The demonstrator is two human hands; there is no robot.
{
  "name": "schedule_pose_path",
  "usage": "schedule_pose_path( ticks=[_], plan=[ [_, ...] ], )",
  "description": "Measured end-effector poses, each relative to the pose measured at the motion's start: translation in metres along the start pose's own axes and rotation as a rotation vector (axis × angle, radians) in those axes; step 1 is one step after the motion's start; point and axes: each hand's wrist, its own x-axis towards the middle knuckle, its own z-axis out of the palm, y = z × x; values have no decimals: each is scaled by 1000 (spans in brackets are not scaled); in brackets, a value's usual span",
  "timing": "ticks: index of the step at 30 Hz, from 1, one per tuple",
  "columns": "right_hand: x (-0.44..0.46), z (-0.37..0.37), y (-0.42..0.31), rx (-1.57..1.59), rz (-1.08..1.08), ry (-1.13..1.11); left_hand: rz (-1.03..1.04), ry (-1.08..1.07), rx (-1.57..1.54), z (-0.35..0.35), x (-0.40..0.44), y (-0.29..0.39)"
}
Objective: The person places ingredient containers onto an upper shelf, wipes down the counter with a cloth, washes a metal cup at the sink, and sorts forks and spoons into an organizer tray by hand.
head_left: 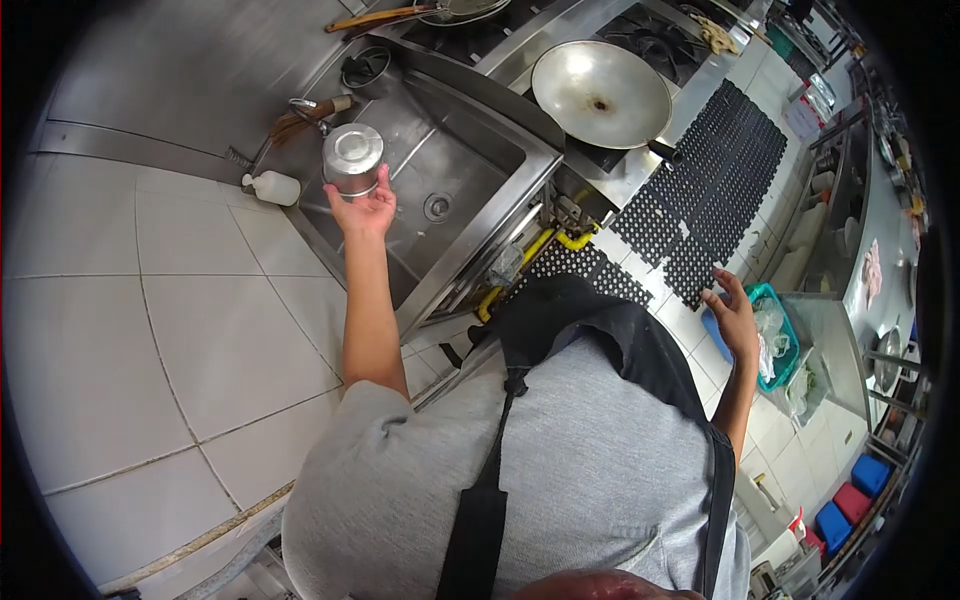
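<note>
My left hand [366, 210] holds a small shiny metal pot [354, 160] over the sink [470, 215], its flat round face turned up toward me. Fingers and thumb spread around the pot's near edge. Behind the pot, a tap [303, 106] and a bundled brush [300, 122] show by the back wall. Out to the side, my right hand [732, 315] hangs in the air with its fingers apart and loosely bent, holding nothing. Below it is a green basket [790, 335] with plastic bags inside.
A large wok [600, 95] rests on the stove beside the sink. A white bottle [272, 188] stands at the sink's left corner, and a dark container [367, 68] at its back. Black perforated mats [715, 175] cover part of the floor. A steel counter [870, 270] runs along the right.
</note>
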Motion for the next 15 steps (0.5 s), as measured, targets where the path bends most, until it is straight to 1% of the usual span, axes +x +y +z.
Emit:
schedule_pose_path(
  ticks=[2, 3, 5, 7, 9, 10, 12, 13, 15],
  plan=[
    [2, 6, -14, -38, 16, -22, -121, 165, -229, 3, 9, 4],
    [4, 8, -20, -73, 30, -38, -123, 161, -229, 3, 11, 3],
    [6, 10, -21, -99, 33, -45, -127, 208, -338, -5, 19, -4],
    [5, 11, -22, -131, 40, -59, -132, 166, -303, -9, 16, -9],
    [3, 11, -22, -143, 86, -89, -124, 47, -308, -6, 6, -20],
    [4, 10, -17, -163, 90, -101, -125, 50, -313, -8, 3, -24],
    [3, 7, -8, -205, 84, -96, -95, -43, -280, -9, -3, -33],
    [3, 6, -8, -242, 78, -89, -96, -42, -283, -14, -5, -39],
    [5, 7, -2, -235, 93, -87, -171, -51, -349, -24, -10, -58]
  ],
)
